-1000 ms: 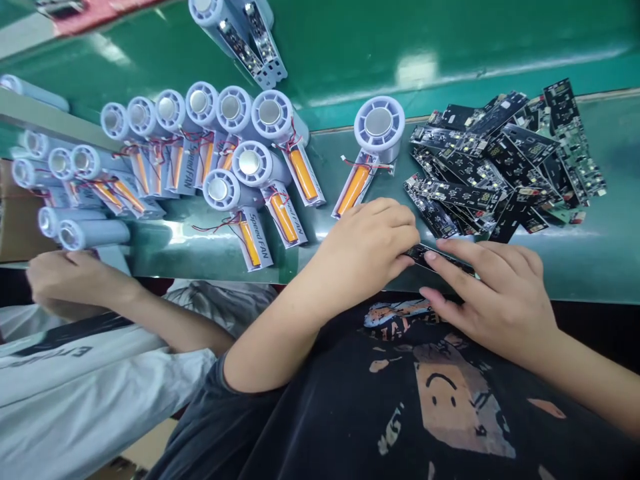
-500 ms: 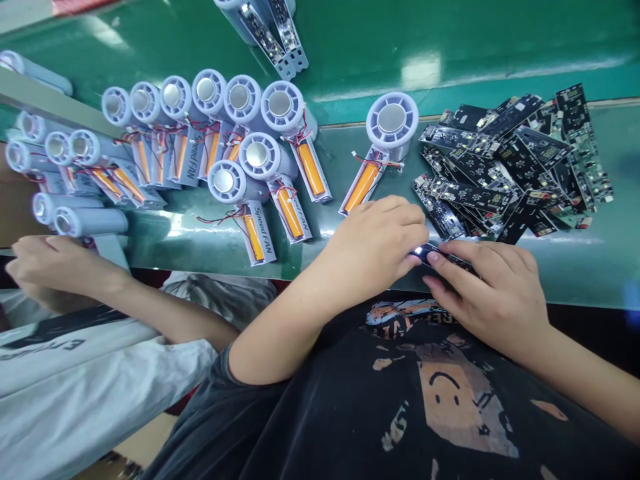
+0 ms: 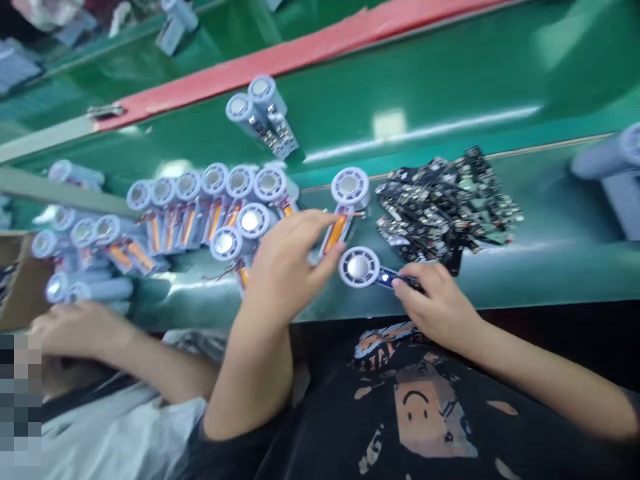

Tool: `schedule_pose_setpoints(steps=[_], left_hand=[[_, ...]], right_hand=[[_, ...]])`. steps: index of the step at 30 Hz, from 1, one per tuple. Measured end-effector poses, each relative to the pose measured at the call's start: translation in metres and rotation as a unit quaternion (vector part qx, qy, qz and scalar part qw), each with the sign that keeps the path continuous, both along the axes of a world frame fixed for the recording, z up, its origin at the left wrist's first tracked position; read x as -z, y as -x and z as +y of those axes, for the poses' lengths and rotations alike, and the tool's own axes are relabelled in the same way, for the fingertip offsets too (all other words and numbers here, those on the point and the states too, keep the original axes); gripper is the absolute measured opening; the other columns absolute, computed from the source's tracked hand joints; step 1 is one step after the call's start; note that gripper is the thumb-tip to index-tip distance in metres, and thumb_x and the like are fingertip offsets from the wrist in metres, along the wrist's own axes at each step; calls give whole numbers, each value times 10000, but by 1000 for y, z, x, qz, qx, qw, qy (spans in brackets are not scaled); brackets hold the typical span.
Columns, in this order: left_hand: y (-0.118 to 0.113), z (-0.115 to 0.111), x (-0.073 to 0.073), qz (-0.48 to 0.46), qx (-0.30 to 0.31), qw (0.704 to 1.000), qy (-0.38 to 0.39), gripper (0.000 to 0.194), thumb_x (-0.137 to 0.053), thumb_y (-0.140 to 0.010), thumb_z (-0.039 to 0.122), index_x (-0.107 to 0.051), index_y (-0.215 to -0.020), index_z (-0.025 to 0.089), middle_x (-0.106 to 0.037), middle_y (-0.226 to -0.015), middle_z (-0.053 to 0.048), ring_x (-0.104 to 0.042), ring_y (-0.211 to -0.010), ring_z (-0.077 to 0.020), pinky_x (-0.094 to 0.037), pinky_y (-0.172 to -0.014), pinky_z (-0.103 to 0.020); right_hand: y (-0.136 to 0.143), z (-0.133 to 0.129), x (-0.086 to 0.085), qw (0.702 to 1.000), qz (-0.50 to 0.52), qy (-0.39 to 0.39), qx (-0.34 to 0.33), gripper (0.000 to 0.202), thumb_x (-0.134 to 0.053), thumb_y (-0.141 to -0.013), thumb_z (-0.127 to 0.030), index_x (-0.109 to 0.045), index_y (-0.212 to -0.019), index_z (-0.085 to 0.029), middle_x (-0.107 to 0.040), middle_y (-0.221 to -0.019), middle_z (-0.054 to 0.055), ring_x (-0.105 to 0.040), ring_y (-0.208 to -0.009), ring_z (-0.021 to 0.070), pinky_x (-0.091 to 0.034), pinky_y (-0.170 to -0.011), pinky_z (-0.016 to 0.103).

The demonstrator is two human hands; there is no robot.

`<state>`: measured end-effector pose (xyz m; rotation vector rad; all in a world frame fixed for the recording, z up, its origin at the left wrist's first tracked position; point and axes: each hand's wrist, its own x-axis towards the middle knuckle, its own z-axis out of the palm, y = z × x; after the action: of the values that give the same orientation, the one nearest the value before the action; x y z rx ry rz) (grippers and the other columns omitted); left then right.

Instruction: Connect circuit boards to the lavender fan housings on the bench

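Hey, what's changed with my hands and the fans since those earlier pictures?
Your left hand has let go of the near fan and moved left to the fan just beyond; its finger and thumb are around the orange battery, though blur hides whether they grip. Your right hand stays on the near fan's handle. The circuit-board pile looks undisturbed.

Green benchtop (image 3: 550, 267), clustered pale-blue fans (image 3: 215, 179), piled black circuit boards (image 3: 440, 210)
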<state>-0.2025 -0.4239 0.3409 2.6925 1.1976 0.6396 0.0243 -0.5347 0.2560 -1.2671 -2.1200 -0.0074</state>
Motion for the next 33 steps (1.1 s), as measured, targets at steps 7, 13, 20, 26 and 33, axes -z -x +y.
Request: schedule_pose_setpoints(steps=[7, 13, 20, 26, 33], left_hand=[[27, 7, 20, 40, -51, 997, -50, 239, -550, -994, 388, -666, -1154, 254, -774, -1038, -78, -734, -954, -272, -580, -830, -396], [6, -6, 37, 171, -79, 981, -39, 467, -531, -967, 373, -539, -1375, 146, -670, -1310, -208, -664, -1130, -371, -533, -937, -505], [-15, -29, 39, 223, -59, 969, -88, 447, -539, -889, 193, -563, -1334, 154, -731, -1021, -150, -654, -971, -347, -522, -827, -453], [-18, -60, 29, 170, 10, 985, -29, 381, -580, -957, 318, -576, -1300, 153, -738, -1096, -135, -669, -1036, -319, -557, -873, -462], [-8, -42, 36, 134, 56, 988, -45, 258, -560, -980, 256, -646, -1198, 148, -760, -1100, -112, -707, -1006, -287, -560, -868, -439]], right_hand=[[-61, -29, -31, 986, 91, -64, 122, 303, -619, -898, -96, -627, -1167, -235, -642, -1109, 96, -623, -937, 218, -545, -776, 374], [-160, -31, -16, 927, -59, -114, 353, 209, -685, -908, -146, -656, -1104, -213, -702, -1016, 159, -674, -962, 292, -546, -869, 428], [-180, -9, 8, 917, -77, -91, 381, 167, -623, -967, -254, -738, -1040, -157, -698, -983, 160, -667, -961, 273, -503, -875, 375], [-188, 4, 24, 915, -30, -87, 393, 293, -542, -968, -356, -733, -1045, -147, -659, -1022, 170, -610, -976, 292, -477, -889, 438], [-184, 10, 31, 908, 4, -78, 411, 272, -544, -921, -346, -706, -1053, -171, -639, -1058, 185, -573, -1007, 309, -448, -936, 470]])
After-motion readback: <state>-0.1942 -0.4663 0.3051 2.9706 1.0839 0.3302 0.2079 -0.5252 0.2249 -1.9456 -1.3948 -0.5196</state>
